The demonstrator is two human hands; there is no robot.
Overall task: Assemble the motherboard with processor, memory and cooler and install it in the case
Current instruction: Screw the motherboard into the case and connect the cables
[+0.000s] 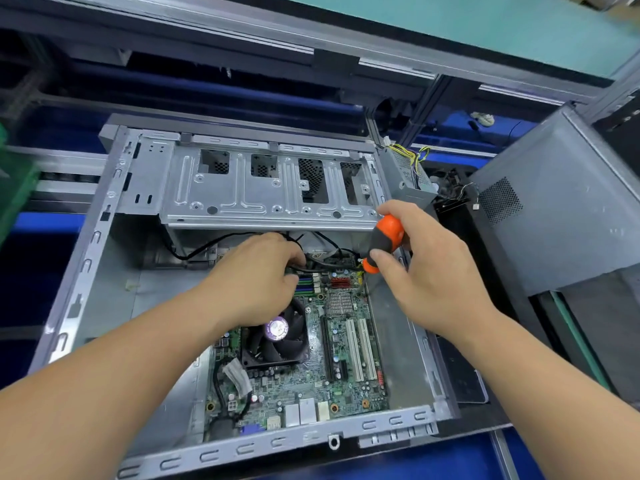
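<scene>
Bright, even overhead light with soft shadows only, deepest under the drive cage (270,181) toward 12 o'clock. Mild glare on bare metal; sharp at centre. Wide-angle bending and smeared blur toward 9, 1 and 3 o'clock edges.

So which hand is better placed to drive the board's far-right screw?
Probably the right hand: it already grips the orange screwdriver, tip down by the motherboard far-right corner. The left hand is busy pinching a black cable.
</scene>
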